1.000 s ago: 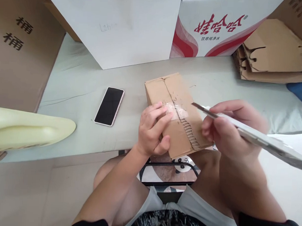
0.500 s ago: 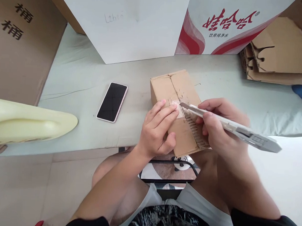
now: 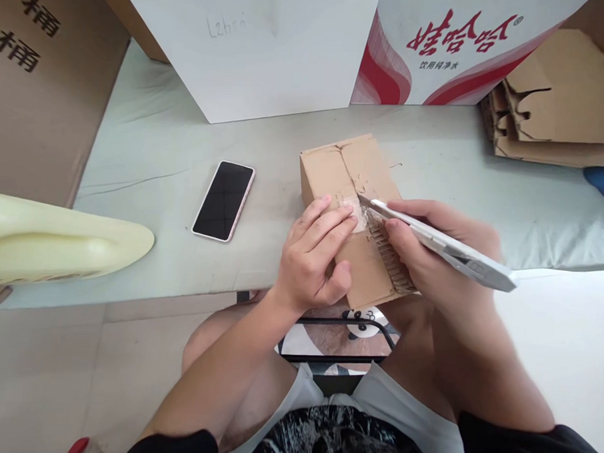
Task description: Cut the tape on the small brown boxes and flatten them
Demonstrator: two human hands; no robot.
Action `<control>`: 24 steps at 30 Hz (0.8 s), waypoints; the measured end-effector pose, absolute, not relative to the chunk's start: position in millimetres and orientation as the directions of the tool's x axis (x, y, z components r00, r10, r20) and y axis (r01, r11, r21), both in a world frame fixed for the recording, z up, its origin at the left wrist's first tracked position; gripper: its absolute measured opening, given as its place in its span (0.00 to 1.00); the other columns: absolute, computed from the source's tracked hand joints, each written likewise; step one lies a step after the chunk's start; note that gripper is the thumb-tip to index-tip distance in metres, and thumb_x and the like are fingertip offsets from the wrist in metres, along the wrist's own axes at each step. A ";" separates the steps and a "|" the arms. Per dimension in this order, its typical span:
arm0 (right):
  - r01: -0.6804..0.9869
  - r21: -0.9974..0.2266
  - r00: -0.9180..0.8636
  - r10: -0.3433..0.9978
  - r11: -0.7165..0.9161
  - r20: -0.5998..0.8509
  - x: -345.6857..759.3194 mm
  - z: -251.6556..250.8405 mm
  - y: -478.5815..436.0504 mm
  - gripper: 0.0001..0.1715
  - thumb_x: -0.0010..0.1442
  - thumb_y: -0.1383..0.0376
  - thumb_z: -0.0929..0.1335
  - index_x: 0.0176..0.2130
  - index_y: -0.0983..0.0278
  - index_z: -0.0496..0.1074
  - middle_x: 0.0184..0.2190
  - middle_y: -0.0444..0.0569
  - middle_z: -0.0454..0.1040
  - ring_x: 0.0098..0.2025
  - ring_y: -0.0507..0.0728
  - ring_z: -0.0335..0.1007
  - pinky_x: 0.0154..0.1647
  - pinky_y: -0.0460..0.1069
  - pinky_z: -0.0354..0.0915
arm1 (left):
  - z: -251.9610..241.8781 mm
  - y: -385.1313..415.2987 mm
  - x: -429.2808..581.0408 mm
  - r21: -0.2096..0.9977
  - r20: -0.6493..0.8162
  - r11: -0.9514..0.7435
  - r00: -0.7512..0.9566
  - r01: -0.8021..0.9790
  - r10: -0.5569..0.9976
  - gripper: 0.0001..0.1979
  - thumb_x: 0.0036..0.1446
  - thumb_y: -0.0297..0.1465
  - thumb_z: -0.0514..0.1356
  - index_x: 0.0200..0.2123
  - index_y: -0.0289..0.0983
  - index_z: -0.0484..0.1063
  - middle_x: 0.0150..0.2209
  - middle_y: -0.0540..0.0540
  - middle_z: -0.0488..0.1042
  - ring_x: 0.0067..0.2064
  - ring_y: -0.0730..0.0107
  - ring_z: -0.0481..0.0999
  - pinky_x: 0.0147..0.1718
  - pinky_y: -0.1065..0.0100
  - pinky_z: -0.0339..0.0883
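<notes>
A small brown cardboard box sits at the table's near edge, its top seam running away from me. Clear tape crosses the seam, and torn, ridged cardboard shows beside it. My left hand lies on the box top with fingers stretched over the tape's left side. My right hand grips a white utility knife. The blade tip touches or hovers just over the seam at the tape's far edge; which, I cannot tell.
A phone lies left of the box on the cloth-covered table. Behind stand a white box and a red-and-white carton. Flattened cardboard is at the right back. A pale yellow object juts in from the left.
My right hand has shifted the knife slightly left and away from me, and its handle end has swung left. The left hand stays on the box.
</notes>
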State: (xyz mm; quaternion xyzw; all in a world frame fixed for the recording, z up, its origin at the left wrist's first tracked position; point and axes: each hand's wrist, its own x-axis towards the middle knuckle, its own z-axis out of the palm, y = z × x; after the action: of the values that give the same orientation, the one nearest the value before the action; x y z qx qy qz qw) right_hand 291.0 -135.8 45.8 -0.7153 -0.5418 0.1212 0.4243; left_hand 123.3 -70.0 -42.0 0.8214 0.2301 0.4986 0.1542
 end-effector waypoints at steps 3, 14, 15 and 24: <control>0.642 -0.762 0.399 0.886 -0.087 0.235 291.6 48.3 -135.5 0.10 0.61 0.62 0.73 0.42 0.59 0.85 0.36 0.48 0.86 0.33 0.55 0.82 0.36 0.48 0.76 | -42.8 -69.4 123.4 0.484 0.751 -0.847 0.392 0.221 0.531 0.24 0.70 0.39 0.49 0.60 0.34 0.74 0.58 0.36 0.79 0.67 0.47 0.73 0.68 0.44 0.65; 0.547 -0.835 0.422 0.882 -0.065 0.208 297.0 44.2 -140.8 0.08 0.61 0.64 0.73 0.38 0.59 0.85 0.23 0.43 0.79 0.23 0.52 0.72 0.25 0.48 0.69 | -44.7 -67.2 123.0 0.475 0.759 -0.852 0.387 0.222 0.524 0.25 0.71 0.41 0.48 0.60 0.36 0.74 0.57 0.37 0.80 0.66 0.46 0.74 0.68 0.42 0.66; 0.549 -0.834 0.415 0.885 -0.058 0.212 296.5 45.2 -141.7 0.07 0.61 0.64 0.72 0.38 0.59 0.85 0.23 0.43 0.79 0.23 0.52 0.72 0.25 0.48 0.68 | -44.5 -66.3 122.1 0.468 0.760 -0.855 0.393 0.224 0.519 0.25 0.70 0.42 0.49 0.61 0.36 0.74 0.58 0.37 0.80 0.66 0.46 0.74 0.67 0.42 0.66; 0.609 -0.793 0.328 0.917 -0.020 0.228 293.9 53.9 -149.7 0.07 0.60 0.66 0.70 0.34 0.60 0.81 0.26 0.42 0.80 0.25 0.51 0.70 0.24 0.48 0.61 | -43.6 -54.9 121.5 0.413 0.799 -0.882 0.375 0.227 0.470 0.26 0.68 0.44 0.48 0.56 0.37 0.78 0.53 0.39 0.83 0.62 0.48 0.77 0.62 0.48 0.72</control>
State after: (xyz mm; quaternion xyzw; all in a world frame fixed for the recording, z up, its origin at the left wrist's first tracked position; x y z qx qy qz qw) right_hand 293.9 -149.7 53.9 -0.6913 -0.5516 0.1787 0.4312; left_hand 121.5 -54.9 -43.6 0.8207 0.2126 0.5171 0.1175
